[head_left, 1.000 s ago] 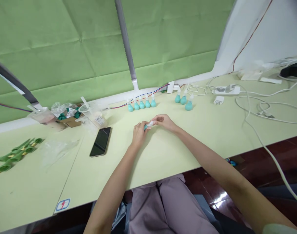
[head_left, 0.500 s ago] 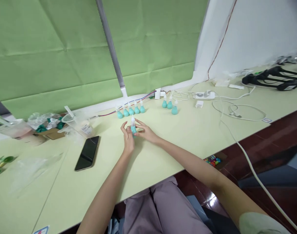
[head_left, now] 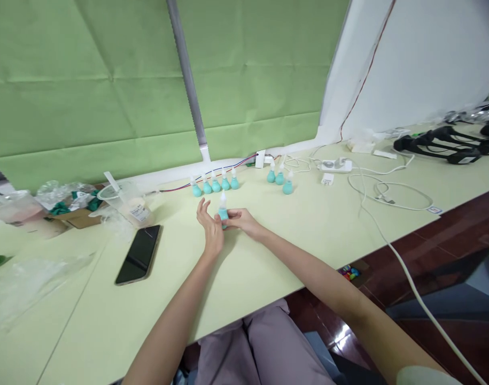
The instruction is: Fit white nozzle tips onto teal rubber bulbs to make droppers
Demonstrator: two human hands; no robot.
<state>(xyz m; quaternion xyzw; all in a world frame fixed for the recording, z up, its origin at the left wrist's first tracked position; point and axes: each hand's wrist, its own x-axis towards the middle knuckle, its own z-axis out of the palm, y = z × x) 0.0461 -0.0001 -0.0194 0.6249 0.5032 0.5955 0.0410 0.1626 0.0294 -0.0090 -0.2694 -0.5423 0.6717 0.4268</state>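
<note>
A small teal squeeze bulb (head_left: 223, 214) with a clear, pointed nozzle stands upright between my hands, just above or on the table; I cannot tell which. My right hand (head_left: 244, 222) pinches its lower part from the right with thumb and fingers. On the other side, my left hand (head_left: 211, 230) has its thumb against the bulb, while its upper fingers stay curled and raised. Behind them, several matching teal bulbs (head_left: 216, 185) with clear tips stand in a row. Three more bulbs (head_left: 280, 178) form a group to the right.
A black phone (head_left: 139, 255) lies left of my hands. Further left are a plastic cup (head_left: 126, 200), another drink cup (head_left: 36, 216) and a cardboard box (head_left: 82, 216) with wrappings. A power strip (head_left: 336, 166), a white charger (head_left: 327, 179) and cables lie at right.
My right fingers have closed in lower around the bulb, and its clear nozzle is more exposed. My left upper fingers have lifted away from it. The view has shifted slightly.
</note>
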